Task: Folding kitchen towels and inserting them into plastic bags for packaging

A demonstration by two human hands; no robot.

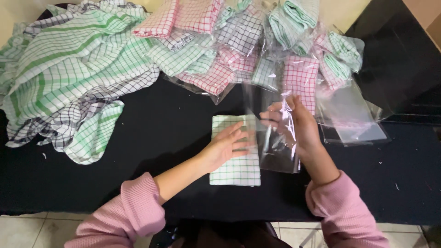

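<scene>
The left hand (227, 146) lies flat and released on the folded green-checked cloth (235, 158) at the middle of the black desk (161, 124), pinning it, while the right hand (296, 126), its grip pinching a clear plastic bag (275, 147), lifts the mouth beside the cloth's edge.

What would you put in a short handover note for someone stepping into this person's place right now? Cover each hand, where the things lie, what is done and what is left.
Left hand: flat on the folded green-checked cloth on the black table.
Right hand: fingers hold a clear plastic bag up beside the cloth.
Done: bagged cloths piled at the table's far side.
Left: this cloth is not yet in the bag; a heap of loose cloths lies at far left; empty bags wait at right.
</scene>
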